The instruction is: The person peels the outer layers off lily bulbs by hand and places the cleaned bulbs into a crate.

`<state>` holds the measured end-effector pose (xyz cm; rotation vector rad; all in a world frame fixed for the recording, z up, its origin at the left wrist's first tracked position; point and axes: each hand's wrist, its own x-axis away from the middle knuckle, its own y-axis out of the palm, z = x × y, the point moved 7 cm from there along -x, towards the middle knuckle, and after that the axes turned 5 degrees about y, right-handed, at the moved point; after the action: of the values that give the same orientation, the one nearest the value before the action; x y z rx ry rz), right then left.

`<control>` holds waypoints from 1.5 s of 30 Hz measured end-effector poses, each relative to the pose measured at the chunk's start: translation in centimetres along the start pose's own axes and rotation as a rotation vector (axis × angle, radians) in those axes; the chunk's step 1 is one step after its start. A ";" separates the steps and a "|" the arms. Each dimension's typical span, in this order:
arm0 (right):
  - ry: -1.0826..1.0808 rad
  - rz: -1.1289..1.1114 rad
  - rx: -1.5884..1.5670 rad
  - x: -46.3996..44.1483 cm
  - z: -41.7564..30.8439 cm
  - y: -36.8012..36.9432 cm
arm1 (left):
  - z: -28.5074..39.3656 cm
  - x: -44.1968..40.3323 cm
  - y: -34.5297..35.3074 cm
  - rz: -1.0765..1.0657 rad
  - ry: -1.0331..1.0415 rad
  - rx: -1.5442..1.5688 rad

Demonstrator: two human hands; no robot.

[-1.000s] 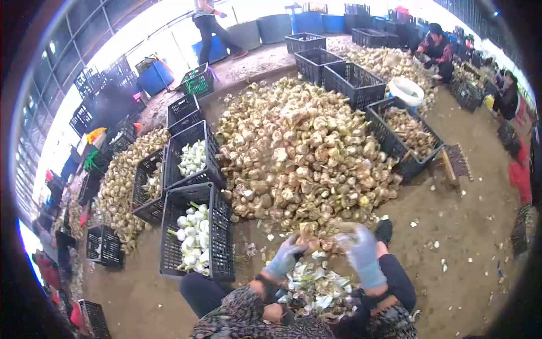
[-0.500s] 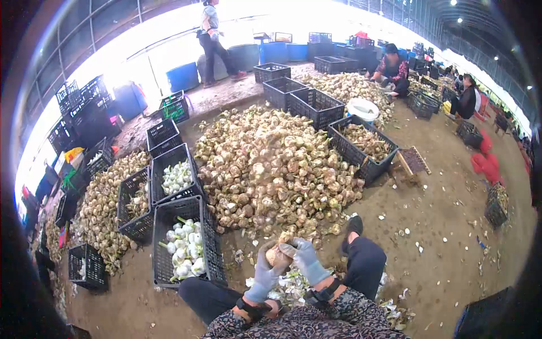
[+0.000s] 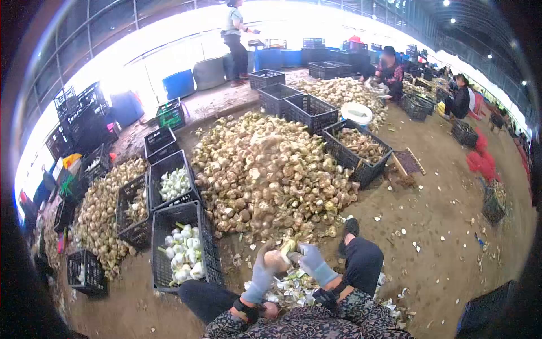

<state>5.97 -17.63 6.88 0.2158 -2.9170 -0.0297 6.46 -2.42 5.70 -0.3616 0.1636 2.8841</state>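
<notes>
In front of my knees I hold a brownish garlic bulb (image 3: pixel 276 260). My gloved left hand (image 3: pixel 262 274) is closed around its left side. The gloved fingers of my right hand (image 3: pixel 313 264) are closed at the pale stem (image 3: pixel 289 247) on the bulb's upper right; the exact grip is too small to see clearly. Pieces of peeled skin (image 3: pixel 291 288) lie on the ground beneath both hands. Just beyond them rises a big heap of unpeeled garlic (image 3: pixel 271 175). A black crate (image 3: pixel 212 254) left of my knee contains clean white bulbs (image 3: pixel 183 254).
More black crates stand along the heap, one with brown garlic scraps (image 3: pixel 361 144). A white bucket (image 3: pixel 357 113) sits behind it, and a spiked board (image 3: pixel 409 161) lies at right. One person (image 3: pixel 234 42) stands at the back; another (image 3: pixel 389 73) sits by a farther heap.
My right hand has shifted slightly right, away from the bulb's body, and the pale stem now shows between my hands. The standing person at the back has moved right.
</notes>
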 end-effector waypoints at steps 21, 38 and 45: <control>0.081 -0.066 -0.868 2.6 1.8 1.8 | -1.9 0.9 0.9 0.071 -0.376 0.641; 0.050 -0.088 -0.110 0.8 5.8 -2.7 | -3.9 3.0 1.2 -0.114 -0.529 0.648; -0.081 0.316 0.022 1.8 3.5 -1.1 | -2.3 2.4 1.3 -0.141 -0.413 0.500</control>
<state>3.63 -19.01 3.79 -0.2499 -2.9958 0.0449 4.42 -3.51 2.98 0.2973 0.7261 2.5854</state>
